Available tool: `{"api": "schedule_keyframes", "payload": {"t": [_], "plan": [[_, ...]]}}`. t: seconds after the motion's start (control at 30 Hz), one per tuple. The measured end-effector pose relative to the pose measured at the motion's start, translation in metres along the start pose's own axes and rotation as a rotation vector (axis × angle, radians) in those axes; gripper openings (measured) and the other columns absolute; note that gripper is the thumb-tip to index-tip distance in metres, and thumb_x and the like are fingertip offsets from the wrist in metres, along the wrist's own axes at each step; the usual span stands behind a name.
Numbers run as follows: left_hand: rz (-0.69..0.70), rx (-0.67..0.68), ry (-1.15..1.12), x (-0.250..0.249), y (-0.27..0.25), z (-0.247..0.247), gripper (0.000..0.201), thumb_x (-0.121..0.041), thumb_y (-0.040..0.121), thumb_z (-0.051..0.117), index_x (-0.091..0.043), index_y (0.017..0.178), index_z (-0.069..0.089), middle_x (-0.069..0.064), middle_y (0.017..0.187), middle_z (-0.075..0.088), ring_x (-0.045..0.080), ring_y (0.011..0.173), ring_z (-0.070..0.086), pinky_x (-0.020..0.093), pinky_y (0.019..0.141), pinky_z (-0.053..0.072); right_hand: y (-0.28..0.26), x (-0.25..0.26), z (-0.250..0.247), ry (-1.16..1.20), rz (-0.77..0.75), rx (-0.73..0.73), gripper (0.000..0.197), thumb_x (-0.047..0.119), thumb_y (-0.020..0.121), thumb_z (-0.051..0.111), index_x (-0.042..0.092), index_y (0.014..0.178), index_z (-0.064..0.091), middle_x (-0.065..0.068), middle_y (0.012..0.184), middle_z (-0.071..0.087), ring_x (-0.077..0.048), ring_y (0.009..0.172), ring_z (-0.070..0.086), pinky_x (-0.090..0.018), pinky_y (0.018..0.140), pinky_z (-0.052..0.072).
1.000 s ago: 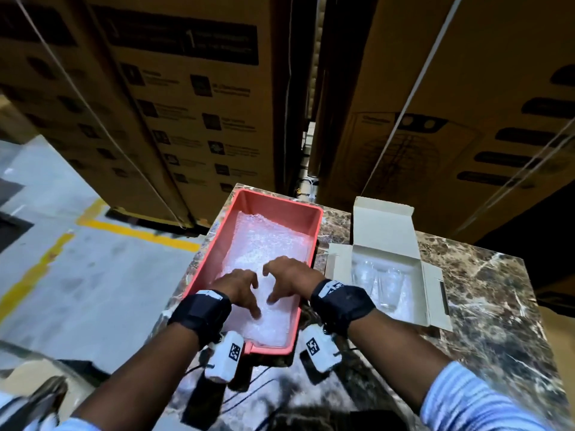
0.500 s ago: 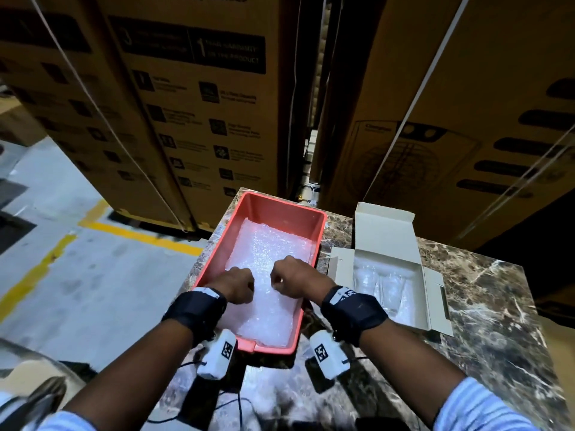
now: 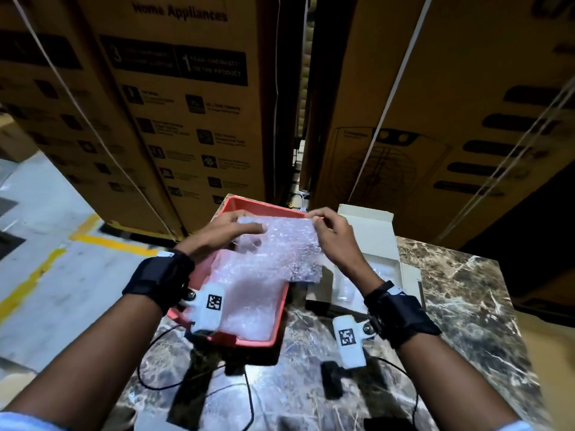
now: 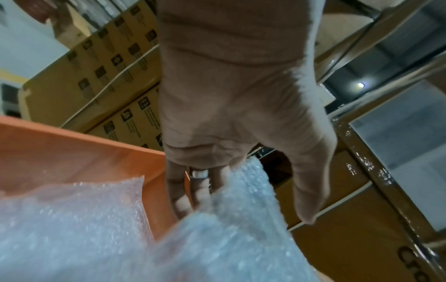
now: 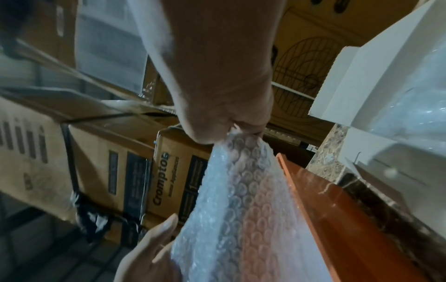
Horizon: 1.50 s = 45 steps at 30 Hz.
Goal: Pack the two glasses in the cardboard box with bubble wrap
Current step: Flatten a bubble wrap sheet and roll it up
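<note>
In the head view, we see the marble table hemmed in along the top of the frame by tall stacked cartons, with open floor at the left. The red tray sits centre, and the white cardboard box lies open just right of it, the glasses faint inside. We see the bubble wrap sheet lifted above the tray, its top edge running left to right. The left hand and right hand each hold an upper corner.

From the left wrist, we see the left hand with fingers behind the bubble wrap sheet, thumb in front.

From the right wrist, the right hand pinches the corner of the bubble wrap sheet, which hangs down.
</note>
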State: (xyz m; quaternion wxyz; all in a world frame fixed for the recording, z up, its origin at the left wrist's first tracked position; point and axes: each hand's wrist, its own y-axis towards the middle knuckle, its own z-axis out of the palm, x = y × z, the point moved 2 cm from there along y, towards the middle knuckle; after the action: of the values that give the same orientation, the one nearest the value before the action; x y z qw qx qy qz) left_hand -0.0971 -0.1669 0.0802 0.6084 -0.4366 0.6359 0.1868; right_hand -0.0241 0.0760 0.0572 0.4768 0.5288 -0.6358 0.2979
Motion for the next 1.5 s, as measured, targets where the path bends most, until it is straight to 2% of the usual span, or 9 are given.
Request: {"api": "schedule_keyframes", "payload": {"t": [0.23, 0.33, 0.43, 0.6, 0.8, 0.9, 1.17, 1.33, 1.5], "plan": [[-0.099, 0.208, -0.157, 0.004, 0.0, 0.06, 0.059, -0.029, 0.069, 0.093, 0.013, 0.101, 0.068, 0.031, 0.101, 0.071, 0.031, 0.096, 0.067, 0.037, 0.087, 0.055, -0.04, -0.025, -0.068, 0.041, 0.18, -0.208, 0.021, 0.018, 0.107, 0.046, 0.024, 0.112, 0.065, 0.002, 0.086, 0.06, -0.007, 0.059, 0.047, -0.025, 0.053, 0.04], [-0.068, 0.173, -0.153, -0.003, 0.001, 0.093, 0.034, -0.029, 0.084, 0.086, -0.001, 0.077, 0.068, 0.022, 0.094, 0.071, 0.023, 0.084, 0.067, 0.027, 0.074, 0.051, -0.061, -0.026, -0.086, -0.155, 0.097, -0.195, 0.026, 0.04, 0.106, 0.049, 0.025, 0.121, 0.063, -0.001, 0.117, 0.061, -0.011, 0.098, 0.061, -0.035, 0.086, 0.055], [-0.038, 0.187, -0.095, -0.014, 0.002, 0.128, 0.037, -0.022, 0.098, 0.069, -0.016, 0.061, 0.069, 0.013, 0.092, 0.075, 0.019, 0.083, 0.073, 0.021, 0.07, 0.055, -0.086, -0.025, -0.103, -0.279, 0.012, -0.092, 0.051, 0.079, 0.089, 0.051, 0.042, 0.122, 0.061, 0.007, 0.133, 0.052, -0.013, 0.131, 0.046, -0.043, 0.111, 0.039], [0.017, 0.312, -0.058, -0.036, -0.002, 0.178, 0.029, -0.031, 0.098, 0.068, -0.017, 0.074, 0.077, -0.003, 0.085, 0.073, 0.016, 0.087, 0.07, 0.034, 0.088, 0.06, -0.122, -0.032, -0.119, -0.19, 0.087, 0.154, 0.079, 0.064, 0.079, 0.077, 0.046, 0.147, 0.04, 0.006, 0.128, 0.064, -0.007, 0.12, 0.058, -0.031, 0.099, 0.048], [-0.052, 0.422, 0.04, -0.042, -0.002, 0.221, 0.035, -0.037, 0.087, 0.081, -0.01, 0.107, 0.071, 0.01, 0.109, 0.074, 0.036, 0.094, 0.076, 0.036, 0.075, 0.06, -0.148, -0.07, -0.15, -0.041, 0.134, 0.082, 0.01, 0.022, 0.093, 0.075, 0.015, 0.1, 0.075, -0.002, 0.096, 0.077, -0.021, 0.09, 0.074, -0.05, 0.086, 0.059], [-0.117, 0.512, 0.147, -0.034, -0.005, 0.237, 0.046, -0.017, 0.082, 0.087, -0.015, 0.123, 0.066, 0.006, 0.107, 0.078, 0.034, 0.097, 0.076, 0.041, 0.086, 0.061, -0.168, -0.088, -0.17, -0.024, 0.159, -0.08, 0.016, 0.03, 0.087, 0.08, 0.016, 0.086, 0.074, 0.004, 0.084, 0.076, -0.015, 0.076, 0.071, -0.037, 0.071, 0.057], [-0.226, 0.425, 0.166, 0.02, -0.004, 0.27, 0.026, -0.014, 0.087, 0.081, -0.016, 0.103, 0.061, 0.005, 0.077, 0.069, 0.012, 0.059, 0.048, 0.024, 0.053, 0.035, -0.237, -0.126, -0.217, -0.014, 0.256, -0.335, 0.045, 0.033, 0.091, 0.077, 0.025, 0.058, 0.047, 0.017, 0.054, 0.044, 0.001, 0.053, 0.041, -0.022, 0.055, 0.034], [-0.258, 0.251, 0.197, 0.059, -0.003, 0.274, 0.021, -0.003, 0.086, 0.079, -0.007, 0.101, 0.066, 0.009, 0.085, 0.068, 0.01, 0.062, 0.059, 0.016, 0.047, 0.045, -0.276, -0.175, -0.248, -0.19, 0.385, -0.418, 0.025, 0.044, 0.091, 0.073, 0.024, 0.087, 0.058, 0.01, 0.081, 0.053, -0.014, 0.081, 0.052, -0.007, 0.06, 0.037], [-0.328, 0.139, 0.216, 0.095, -0.001, 0.271, 0.045, 0.017, 0.074, 0.08, -0.005, 0.11, 0.065, 0.016, 0.076, 0.069, 0.016, 0.053, 0.062, 0.021, 0.047, 0.049, -0.308, -0.215, -0.267, -0.298, 0.569, -0.437, 0.044, 0.035, 0.097, 0.069, 0.001, 0.125, 0.066, -0.01, 0.128, 0.066, -0.029, 0.106, 0.068, -0.022, 0.078, 0.048]]}}
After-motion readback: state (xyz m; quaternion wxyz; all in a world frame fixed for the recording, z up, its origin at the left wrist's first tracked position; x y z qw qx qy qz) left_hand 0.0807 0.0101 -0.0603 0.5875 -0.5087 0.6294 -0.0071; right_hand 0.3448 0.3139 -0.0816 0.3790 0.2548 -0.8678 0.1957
